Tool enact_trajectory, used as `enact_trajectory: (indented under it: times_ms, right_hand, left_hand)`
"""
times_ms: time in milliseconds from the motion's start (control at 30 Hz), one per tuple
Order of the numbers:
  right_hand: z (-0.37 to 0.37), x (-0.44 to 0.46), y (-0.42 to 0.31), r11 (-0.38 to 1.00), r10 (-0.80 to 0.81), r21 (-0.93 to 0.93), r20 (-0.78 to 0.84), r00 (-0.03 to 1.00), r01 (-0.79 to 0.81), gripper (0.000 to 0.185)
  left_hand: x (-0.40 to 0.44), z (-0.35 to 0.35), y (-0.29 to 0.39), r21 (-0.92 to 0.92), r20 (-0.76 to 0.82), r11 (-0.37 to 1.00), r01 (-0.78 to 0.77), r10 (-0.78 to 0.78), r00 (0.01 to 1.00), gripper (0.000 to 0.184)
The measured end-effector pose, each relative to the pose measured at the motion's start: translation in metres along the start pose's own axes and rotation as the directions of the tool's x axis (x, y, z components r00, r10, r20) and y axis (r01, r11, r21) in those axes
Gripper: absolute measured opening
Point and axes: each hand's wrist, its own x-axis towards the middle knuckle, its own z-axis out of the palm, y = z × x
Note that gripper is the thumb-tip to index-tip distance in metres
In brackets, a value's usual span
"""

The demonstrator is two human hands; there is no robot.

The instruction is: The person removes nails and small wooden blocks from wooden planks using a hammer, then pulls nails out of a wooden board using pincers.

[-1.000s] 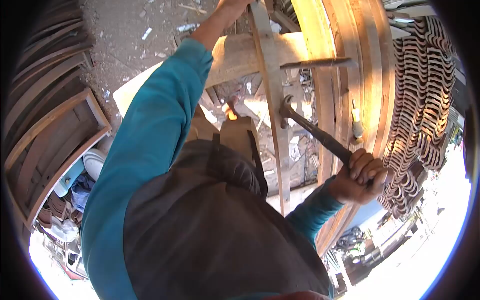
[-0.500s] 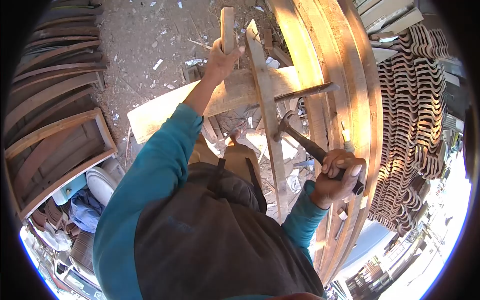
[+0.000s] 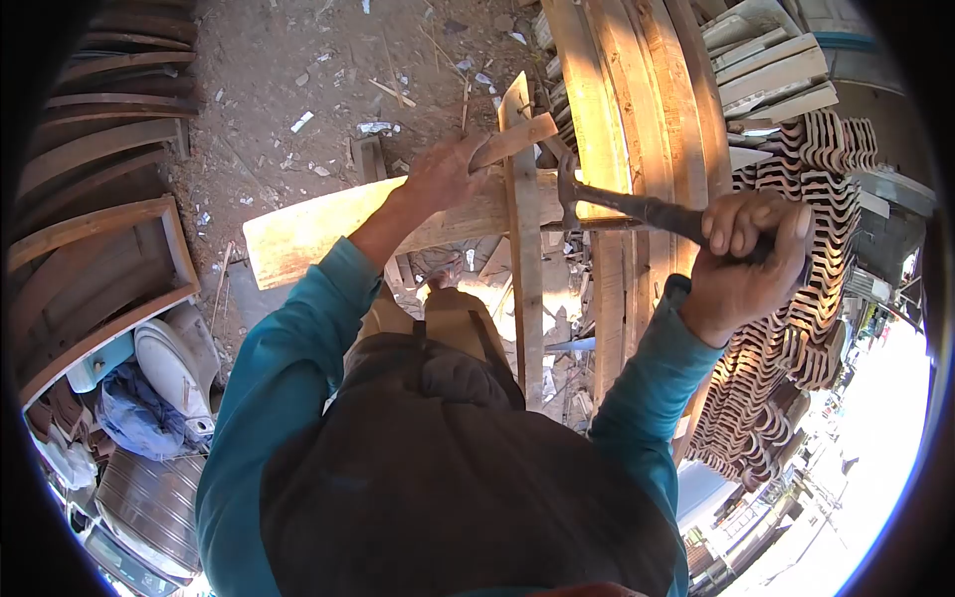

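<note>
My left hand is closed around a short wooden block, which points right and crosses the upper part of a long narrow wooden strip. In my right hand is a hammer, gripped by its dark handle. The hammer's head lies to the left, near the strip and just below the block's right end; I cannot tell whether it touches either. Below the strip, a wide pale board runs crosswise.
Long stacked beams stand to my right, with piles of curved roof tiles beyond. At left are curved wooden pieces and a wooden frame. White scraps litter the dirt ground.
The block has turned from upright to pointing right, across the strip. My right hand has moved up and right, raising the hammer so its head is closer to the block.
</note>
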Motion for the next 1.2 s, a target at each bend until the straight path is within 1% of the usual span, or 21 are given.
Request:
enact_trajectory:
  times_ms: [33, 100, 167, 233, 300, 367, 433, 533, 667, 733, 767, 800, 833, 900, 933, 967, 1000, 1033, 1100, 1167, 1200]
  right_hand:
    - [0.007, 0.016, 0.009, 0.999, 0.045, 0.017, 0.002, 0.999, -0.045, 0.033]
    - [0.027, 0.049, 0.031, 0.985, 0.162, -0.045, -0.047, 0.986, -0.164, 0.035]
    - [0.04, 0.08, 0.063, 0.968, 0.248, -0.034, -0.026, 0.968, -0.249, 0.034]
    - [0.059, 0.103, 0.089, 0.946, 0.318, -0.055, -0.039, 0.947, -0.32, 0.036]
    - [0.062, 0.119, 0.105, 0.918, 0.385, -0.103, -0.009, 0.923, -0.383, 0.027]
    - [0.067, 0.143, 0.137, 0.926, 0.362, -0.117, 0.018, 0.932, -0.358, 0.028]
    - [0.075, 0.159, 0.153, 0.886, 0.402, -0.248, -0.011, 0.915, -0.392, 0.029]
    - [0.091, 0.177, 0.174, 0.893, 0.377, -0.271, 0.016, 0.926, -0.359, 0.028]
    - [0.095, 0.183, 0.177, 0.918, 0.303, -0.28, 0.041, 0.952, -0.28, 0.026]
    - [0.088, 0.168, 0.164, 0.936, 0.135, -0.335, 0.067, 0.989, -0.105, 0.025]
    - [0.09, 0.156, 0.16, 0.934, 0.149, -0.339, 0.071, 0.986, -0.116, 0.025]
    - [0.096, 0.144, 0.155, 0.958, -0.038, -0.276, 0.156, 0.987, 0.081, 0.02]
    - [0.105, 0.14, 0.15, 0.947, -0.079, -0.297, 0.149, 0.986, 0.121, 0.018]
    - [0.122, 0.132, 0.14, 0.919, -0.159, -0.341, 0.136, 0.978, 0.197, 0.025]
    - [0.122, 0.139, 0.15, 0.961, 0.07, -0.276, 0.145, 0.987, -0.027, 0.031]
    - [0.118, 0.144, 0.158, 0.94, 0.3, -0.219, 0.16, 0.94, -0.262, 0.038]
    - [0.119, 0.153, 0.164, 0.937, 0.305, -0.221, 0.144, 0.942, -0.27, 0.038]
    - [0.126, 0.165, 0.169, 0.928, 0.312, -0.276, 0.209, 0.927, -0.25, 0.032]
    - [0.107, 0.166, 0.188, 0.899, 0.371, -0.346, 0.28, 0.885, -0.267, 0.027]
    - [0.083, 0.168, 0.197, 0.984, 0.066, -0.175, 0.288, 0.955, -0.015, 0.023]
    - [0.081, 0.135, 0.143, 0.989, 0.122, -0.118, 0.306, 0.944, -0.089, 0.023]
  left_hand:
    - [0.009, 0.001, 0.001, 0.027, 0.044, 1.0, 0.009, -0.01, 0.999, 0.055]
    - [0.022, 0.008, -0.004, 0.03, 0.069, 1.0, -0.004, 0.002, 0.998, 0.052]
    - [0.029, 0.01, -0.007, 0.044, 0.087, 0.999, -0.026, 0.022, 0.996, 0.049]
    - [0.029, 0.011, -0.008, 0.127, 0.113, 0.991, -0.038, 0.024, 0.993, 0.048]
    - [0.027, 0.012, -0.006, 0.125, 0.086, 0.992, -0.036, 0.025, 0.996, 0.048]
    - [0.026, 0.014, -0.007, 0.121, 0.064, 0.992, -0.03, 0.022, 0.998, 0.048]
    - [0.025, 0.017, -0.009, 0.065, 0.008, 0.994, -0.083, 0.083, 0.997, 0.042]
    - [0.026, 0.027, -0.017, 0.053, -0.051, 0.991, -0.119, 0.122, 0.991, 0.042]
    - [0.023, 0.018, -0.01, 0.074, -0.044, 0.993, -0.094, 0.097, 0.994, 0.044]
    - [0.025, 0.013, -0.007, 0.153, 0.116, 0.988, -0.015, -0.003, 0.993, 0.047]
    - [0.022, 0.016, -0.006, 0.147, 0.121, 0.989, -0.003, -0.015, 0.993, 0.047]
    - [0.025, 0.018, -0.006, 0.162, 0.138, 0.987, 0.006, -0.029, 0.99, 0.045]
    - [0.029, 0.013, -0.008, 0.19, 0.151, 0.982, 0.007, -0.036, 0.988, 0.043]
    - [0.031, 0.007, -0.014, 0.227, 0.147, 0.974, 0.0, -0.035, 0.989, 0.043]
    - [0.029, 0.01, -0.014, 0.236, 0.158, 0.972, 0.003, -0.042, 0.986, 0.043]
    - [0.027, 0.015, -0.015, 0.236, 0.176, 0.972, -0.007, -0.036, 0.984, 0.043]
    - [0.031, 0.02, -0.019, 0.254, 0.156, 0.967, -0.029, -0.012, 0.988, 0.048]
    - [0.036, 0.025, -0.022, 0.271, 0.134, 0.962, -0.046, 0.009, 0.991, 0.053]
    - [0.05, 0.018, -0.02, 0.239, 0.185, 0.968, -0.077, 0.033, 0.982, 0.053]
    - [0.044, 0.019, -0.02, 0.227, 0.213, 0.968, -0.108, 0.059, 0.975, 0.052]
    - [0.051, 0.021, -0.019, 0.246, 0.223, 0.964, -0.1, 0.044, 0.974, 0.051]
